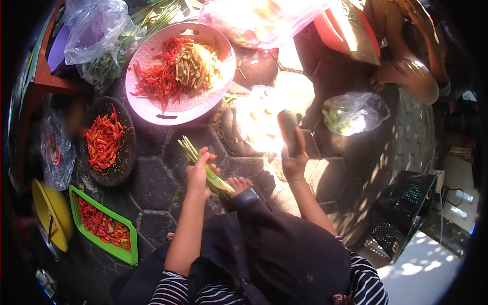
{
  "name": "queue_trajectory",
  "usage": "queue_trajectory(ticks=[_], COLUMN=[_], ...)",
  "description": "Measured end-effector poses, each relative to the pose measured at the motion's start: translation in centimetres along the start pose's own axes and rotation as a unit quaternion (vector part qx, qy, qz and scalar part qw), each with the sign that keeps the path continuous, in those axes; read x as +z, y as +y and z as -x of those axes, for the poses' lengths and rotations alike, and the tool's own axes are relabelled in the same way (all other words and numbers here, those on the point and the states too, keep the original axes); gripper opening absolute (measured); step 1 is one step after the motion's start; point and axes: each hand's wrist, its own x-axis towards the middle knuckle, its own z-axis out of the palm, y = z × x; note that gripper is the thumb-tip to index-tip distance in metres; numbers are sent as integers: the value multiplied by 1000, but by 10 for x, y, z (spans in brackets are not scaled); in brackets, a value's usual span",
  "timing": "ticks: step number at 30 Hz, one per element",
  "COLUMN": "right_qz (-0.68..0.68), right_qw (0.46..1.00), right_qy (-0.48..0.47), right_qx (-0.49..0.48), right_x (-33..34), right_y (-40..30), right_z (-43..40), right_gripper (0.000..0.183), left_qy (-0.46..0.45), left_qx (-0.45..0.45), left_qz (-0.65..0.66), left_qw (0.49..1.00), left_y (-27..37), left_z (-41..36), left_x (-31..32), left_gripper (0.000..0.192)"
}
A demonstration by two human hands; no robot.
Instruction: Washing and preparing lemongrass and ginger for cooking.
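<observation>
My left hand [198,171] is closed around a bundle of green leafy stalks, perhaps lemongrass [213,179], with cut ends pointing up and away. Its pale lower end lies near my bare foot [239,184]. In my right hand [295,162] is a dark pestle-like tool [289,129], upper end tilted away over bright paving. Beyond the bundle, a round pink basket [179,106] holds sliced red chillies [160,76] and brown strips [190,70]. To the left rests a dark stone mortar [129,152] filled with red chillies [103,139].
A green tray [133,248] of chillies and a yellow container [57,217] stand at left. Plastic bags [354,112] lie on the hexagonal paving. Another person's leg [411,80] and a red tub [331,34] are at upper right, a black perforated box [400,209] below.
</observation>
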Motion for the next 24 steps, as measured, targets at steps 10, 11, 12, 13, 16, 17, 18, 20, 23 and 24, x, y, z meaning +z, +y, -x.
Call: queue_trajectory(ticks=[10,11,12,13,16,17,18,20,23,24], right_qz=[-94,-61,50,153,120,86,66,-53,-99,67], right_qw=[990,979,997,937,982,971,983,998,983,997], right_qy=[82,138,-41,-214,-143,-181,-134,6,103,-24], right_qx=[-69,-140,48,229,34,133,111,-15,-113,-38], right_x=[-5,11,14,17,21,11,3,-1,12,22], right_y=[-27,-4,-3,-3,14,-3,-15,-29,-11,16], right_z=[-7,-10,-14,-20,-35,-32,-32,-25,-14,-13], right_gripper=[47,53,54,56,52,51,48,45,48,49], left_qy=[20,19,17,20,24,22,25,24,33,44], left_qx=[-20,-22,-23,-28,-15,-20,-22,10,-10,-21], left_qz=[36,37,35,34,22,24,22,36,53,49], left_qw=[999,999,999,999,999,999,999,999,998,998], left_y=[2,3,1,1,5,8,11,10,8,7], left_z=[-1,0,-1,-3,-9,-2,0,3,1,-2], left_x=[-6,-3,-3,-1,2,1,-1,-4,-5,-1], left_gripper=[21,21,21,21,24,24,24,24,25,24])
